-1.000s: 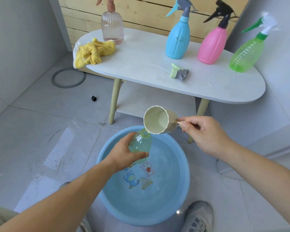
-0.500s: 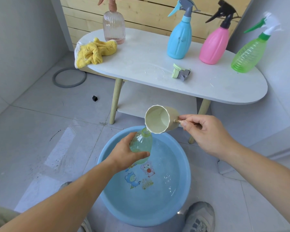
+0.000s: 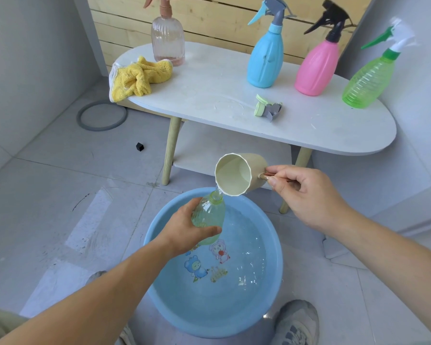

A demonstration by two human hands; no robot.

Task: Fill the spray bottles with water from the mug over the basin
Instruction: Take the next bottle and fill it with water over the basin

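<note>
My left hand (image 3: 184, 230) grips a clear green bottle (image 3: 209, 215) without its spray head, held tilted over the blue basin (image 3: 276, 270). My right hand (image 3: 306, 192) pinches the handle of a cream mug (image 3: 237, 174), tipped on its side with its rim at the bottle's neck. A thin stream of water runs from the mug into the neck. The basin holds water and has cartoon figures on its bottom. A loose green and grey spray head (image 3: 268, 109) lies on the white table (image 3: 209, 90).
On the table stand a clear pink bottle (image 3: 168, 41), a blue bottle (image 3: 265, 61), a pink bottle (image 3: 317, 68) and a green bottle (image 3: 370, 78), with a yellow cloth (image 3: 137, 79) at its left end. A grey ring (image 3: 101, 115) and a small black cube (image 3: 139, 146) lie on the floor. My shoe (image 3: 296, 322) is beside the basin.
The mug has stayed tipped at the bottle's neck and water keeps running in. Ripples have spread on the basin water. Both hands are almost where they were.
</note>
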